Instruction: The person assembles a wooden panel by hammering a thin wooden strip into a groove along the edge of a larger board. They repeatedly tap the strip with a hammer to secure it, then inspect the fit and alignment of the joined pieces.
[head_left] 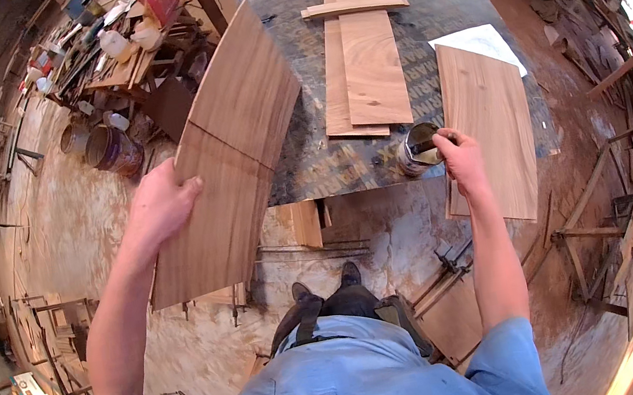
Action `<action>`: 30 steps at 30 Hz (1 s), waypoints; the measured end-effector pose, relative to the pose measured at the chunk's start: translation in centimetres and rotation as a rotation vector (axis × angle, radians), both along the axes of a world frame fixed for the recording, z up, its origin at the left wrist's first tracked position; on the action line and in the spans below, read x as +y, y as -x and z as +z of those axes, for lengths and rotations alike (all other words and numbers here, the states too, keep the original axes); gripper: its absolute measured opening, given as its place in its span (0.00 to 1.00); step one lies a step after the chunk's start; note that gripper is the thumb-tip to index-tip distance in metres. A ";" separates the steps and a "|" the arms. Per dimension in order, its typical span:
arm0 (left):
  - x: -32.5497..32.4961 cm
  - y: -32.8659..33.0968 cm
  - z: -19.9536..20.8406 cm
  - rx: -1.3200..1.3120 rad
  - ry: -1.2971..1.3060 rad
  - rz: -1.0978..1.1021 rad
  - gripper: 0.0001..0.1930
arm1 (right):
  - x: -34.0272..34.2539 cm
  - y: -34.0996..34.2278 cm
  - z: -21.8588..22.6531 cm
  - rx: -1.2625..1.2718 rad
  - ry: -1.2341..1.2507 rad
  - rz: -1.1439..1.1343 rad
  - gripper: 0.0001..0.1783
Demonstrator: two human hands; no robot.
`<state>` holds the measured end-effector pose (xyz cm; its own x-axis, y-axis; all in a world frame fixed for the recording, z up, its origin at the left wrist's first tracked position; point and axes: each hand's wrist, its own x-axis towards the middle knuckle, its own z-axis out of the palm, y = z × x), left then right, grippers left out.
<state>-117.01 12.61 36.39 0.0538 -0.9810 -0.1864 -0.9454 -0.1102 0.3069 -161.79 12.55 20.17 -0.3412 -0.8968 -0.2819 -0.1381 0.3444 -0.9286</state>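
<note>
My left hand grips the left edge of a wide wooden panel, its thumb on the face. The panel stands tilted beside the table's left end, with a thin dark line across its middle. My right hand is closed above an open metal can near the table's front edge. Its fingers pinch a small dark tool that reaches into the can's mouth; whether it is a brush or a spatula I cannot tell. The can's contents are hard to make out.
On the dark sheet-topped table lie stacked wooden boards with a narrow batten across them. Another panel overhangs the front edge, over a white sheet. A cluttered bench and a bucket stand at left.
</note>
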 end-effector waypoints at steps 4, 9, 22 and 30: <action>0.4 -0.9 -0.9 0.071 0.031 0.030 0.18 | -0.3 -0.3 1.5 0.340 0.123 0.133 0.17; 4.5 -3.6 0.3 0.299 0.024 0.054 0.19 | 0.8 2.3 3.3 -0.039 0.178 -0.023 0.14; 17.1 -6.2 1.2 0.355 -0.178 0.208 0.14 | 0.8 2.6 0.9 -0.284 0.075 -0.280 0.18; 20.7 -5.9 0.4 0.411 -0.119 0.167 0.11 | 0.3 1.7 -1.0 -0.233 0.104 -0.189 0.22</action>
<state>-111.07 33.35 36.80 0.1071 -0.9356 -0.3364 -0.7139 -0.3079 0.6290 -163.52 12.83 19.15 -0.4416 -0.8517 -0.2822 0.1404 0.2450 -0.9593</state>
